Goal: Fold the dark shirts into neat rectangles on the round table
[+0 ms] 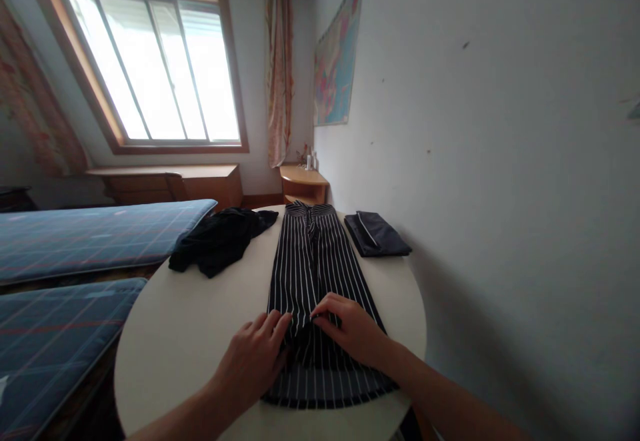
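Note:
Black trousers with white stripes [295, 261] lie lengthwise across the round white table [200, 334], waistband at the far edge and wide hems at the near side. At the left edge of the lower legs, my left hand [257, 351] grips the striped cloth between bent fingers and thumb. My right hand [350, 327] pinches a fold of the same cloth near the middle, thumb and forefinger together. Between the hands the fabric is bunched. Below them the inner side of a hem shows greyish.
A crumpled black garment [220, 237] lies at the table's left, a folded dark garment [377, 233] at its right. Mattresses with blue plaid covers [95, 234] stand close on the left. The white wall [480, 194] runs along the right. A corner shelf [304, 175] stands behind.

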Available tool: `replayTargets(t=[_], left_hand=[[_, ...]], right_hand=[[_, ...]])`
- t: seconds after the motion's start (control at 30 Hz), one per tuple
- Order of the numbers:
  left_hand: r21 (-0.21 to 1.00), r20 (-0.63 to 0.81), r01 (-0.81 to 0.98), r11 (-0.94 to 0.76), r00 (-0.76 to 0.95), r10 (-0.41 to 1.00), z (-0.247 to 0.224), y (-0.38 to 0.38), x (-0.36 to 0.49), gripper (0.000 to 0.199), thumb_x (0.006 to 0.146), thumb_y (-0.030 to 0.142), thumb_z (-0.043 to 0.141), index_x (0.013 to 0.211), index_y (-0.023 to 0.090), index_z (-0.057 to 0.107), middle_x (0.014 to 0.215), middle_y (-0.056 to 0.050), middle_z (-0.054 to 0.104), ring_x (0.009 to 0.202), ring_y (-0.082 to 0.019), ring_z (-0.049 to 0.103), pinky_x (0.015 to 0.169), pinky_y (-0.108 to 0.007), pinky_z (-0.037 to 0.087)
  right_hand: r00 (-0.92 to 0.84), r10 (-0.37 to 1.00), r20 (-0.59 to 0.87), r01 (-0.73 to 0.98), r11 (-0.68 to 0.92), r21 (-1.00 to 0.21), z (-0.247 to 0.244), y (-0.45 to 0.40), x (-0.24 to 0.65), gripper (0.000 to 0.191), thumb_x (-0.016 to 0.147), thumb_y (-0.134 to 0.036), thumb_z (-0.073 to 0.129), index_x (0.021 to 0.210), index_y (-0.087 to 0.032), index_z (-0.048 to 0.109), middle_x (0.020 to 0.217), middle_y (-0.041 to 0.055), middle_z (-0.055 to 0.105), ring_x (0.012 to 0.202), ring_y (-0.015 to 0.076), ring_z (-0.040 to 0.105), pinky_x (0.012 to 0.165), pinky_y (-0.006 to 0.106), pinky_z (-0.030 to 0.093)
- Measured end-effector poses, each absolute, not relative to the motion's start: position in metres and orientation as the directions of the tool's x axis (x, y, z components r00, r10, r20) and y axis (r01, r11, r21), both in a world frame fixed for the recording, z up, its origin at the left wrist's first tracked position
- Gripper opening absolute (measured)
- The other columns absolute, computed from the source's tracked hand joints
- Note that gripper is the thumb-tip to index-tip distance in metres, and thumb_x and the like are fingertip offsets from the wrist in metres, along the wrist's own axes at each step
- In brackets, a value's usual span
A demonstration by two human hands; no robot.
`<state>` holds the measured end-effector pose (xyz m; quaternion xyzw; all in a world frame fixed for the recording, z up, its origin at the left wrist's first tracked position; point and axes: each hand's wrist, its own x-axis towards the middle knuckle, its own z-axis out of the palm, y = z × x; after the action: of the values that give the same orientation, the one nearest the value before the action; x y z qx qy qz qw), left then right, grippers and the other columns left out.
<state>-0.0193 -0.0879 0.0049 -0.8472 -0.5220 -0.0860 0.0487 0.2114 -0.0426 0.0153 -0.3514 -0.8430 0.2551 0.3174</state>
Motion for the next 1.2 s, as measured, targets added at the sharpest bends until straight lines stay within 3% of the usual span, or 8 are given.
replayTargets(t=[0.07, 0.17, 0.33, 0.53, 0.63, 0.8, 1.0, 1.2], left_hand=[[-0.030, 0.174, 0.883, -0.469, 0.466, 0.867, 0.003, -0.086, -0.022, 0.037, 0.085, 0.007, 0.052, 0.118, 0.021, 0.055, 0.109, -0.007, 0.064, 0.097, -0.024, 0.061, 0.081, -0.038, 0.052], [-0.018, 0.176, 0.859, -0.512, 0.507, 0.844, 0.005, -0.086, -0.024, 0.028, 0.086, 0.006, 0.052, 0.108, 0.022, 0.059, 0.102, -0.006, 0.064, 0.094, -0.024, 0.060, 0.082, -0.038, 0.051], [0.051, 0.197, 0.851, -0.523, 0.505, 0.840, 0.007, -0.086, -0.024, 0.026, 0.090, 0.012, 0.052, 0.113, 0.021, 0.058, 0.101, -0.006, 0.065, 0.093, -0.025, 0.061, 0.080, -0.040, 0.051], [0.124, 0.245, 0.772, -0.623, 0.584, 0.773, 0.005, -0.089, -0.018, 0.030, 0.088, 0.024, 0.058, 0.117, 0.024, 0.055, 0.109, -0.007, 0.063, 0.096, -0.024, 0.060, 0.082, -0.038, 0.051], [0.140, 0.219, 0.728, -0.671, 0.638, 0.738, 0.008, -0.090, -0.014, 0.043, 0.085, 0.033, 0.064, 0.124, 0.025, 0.051, 0.115, -0.007, 0.061, 0.100, -0.026, 0.059, 0.084, -0.040, 0.051], [0.029, 0.141, 0.628, -0.778, 0.768, 0.625, 0.007, -0.087, -0.010, 0.037, 0.090, 0.016, 0.054, 0.125, 0.028, 0.050, 0.119, -0.005, 0.060, 0.097, -0.022, 0.060, 0.081, -0.035, 0.052], [-0.070, 0.186, 0.628, -0.775, 0.771, 0.609, 0.002, -0.081, -0.007, 0.015, 0.093, 0.011, 0.050, 0.102, 0.020, 0.058, 0.118, -0.007, 0.061, 0.092, -0.020, 0.062, 0.078, -0.033, 0.054], [0.109, 0.197, 0.621, -0.777, 0.752, 0.629, 0.012, -0.084, -0.004, 0.006, 0.094, 0.022, 0.055, 0.094, 0.022, 0.061, 0.118, -0.005, 0.061, 0.097, -0.020, 0.063, 0.082, -0.035, 0.055]], right_hand=[[-0.568, 0.748, 0.345, 0.434, 0.628, -0.646, 0.016, -0.044, 0.212, 0.007, 0.094, -0.021, 0.058, 0.096, -0.020, 0.064, 0.094, 0.0010, 0.063, 0.086, 0.0132, 0.061, 0.081, 0.027, 0.048], [-0.593, 0.742, 0.313, 0.461, 0.632, -0.623, 0.013, -0.047, 0.213, 0.009, 0.091, -0.018, 0.060, 0.099, -0.021, 0.061, 0.097, 0.0012, 0.061, 0.086, 0.0135, 0.060, 0.081, 0.028, 0.047], [-0.624, 0.751, 0.216, 0.569, 0.626, -0.533, 0.007, -0.055, 0.216, 0.035, 0.072, -0.022, 0.075, 0.099, -0.021, 0.052, 0.100, 0.0023, 0.059, 0.089, 0.0171, 0.055, 0.082, 0.031, 0.045], [-0.688, 0.703, 0.182, 0.576, 0.681, -0.452, 0.010, -0.060, 0.220, 0.034, 0.069, -0.026, 0.074, 0.096, -0.021, 0.054, 0.096, 0.0026, 0.060, 0.091, 0.0188, 0.054, 0.087, 0.034, 0.042], [-0.728, 0.666, 0.162, 0.554, 0.711, -0.432, 0.013, -0.060, 0.220, 0.027, 0.069, -0.024, 0.071, 0.091, -0.021, 0.055, 0.089, 0.0018, 0.061, 0.089, 0.0190, 0.055, 0.086, 0.033, 0.042], [-0.743, 0.649, 0.163, 0.562, 0.738, -0.373, 0.011, -0.061, 0.219, 0.014, 0.072, -0.014, 0.059, 0.084, -0.021, 0.056, 0.083, 0.0014, 0.062, 0.081, 0.0174, 0.056, 0.081, 0.031, 0.042], [-0.626, 0.758, 0.185, 0.534, 0.589, -0.607, 0.014, -0.059, 0.222, 0.015, 0.074, -0.014, 0.058, 0.086, -0.021, 0.053, 0.080, -0.0021, 0.060, 0.071, 0.0126, 0.054, 0.069, 0.025, 0.042], [-0.648, 0.750, 0.132, 0.454, 0.519, -0.724, 0.012, -0.059, 0.221, 0.015, 0.077, -0.014, 0.059, 0.088, -0.021, 0.053, 0.078, -0.0038, 0.060, 0.068, 0.0103, 0.054, 0.066, 0.022, 0.043]])
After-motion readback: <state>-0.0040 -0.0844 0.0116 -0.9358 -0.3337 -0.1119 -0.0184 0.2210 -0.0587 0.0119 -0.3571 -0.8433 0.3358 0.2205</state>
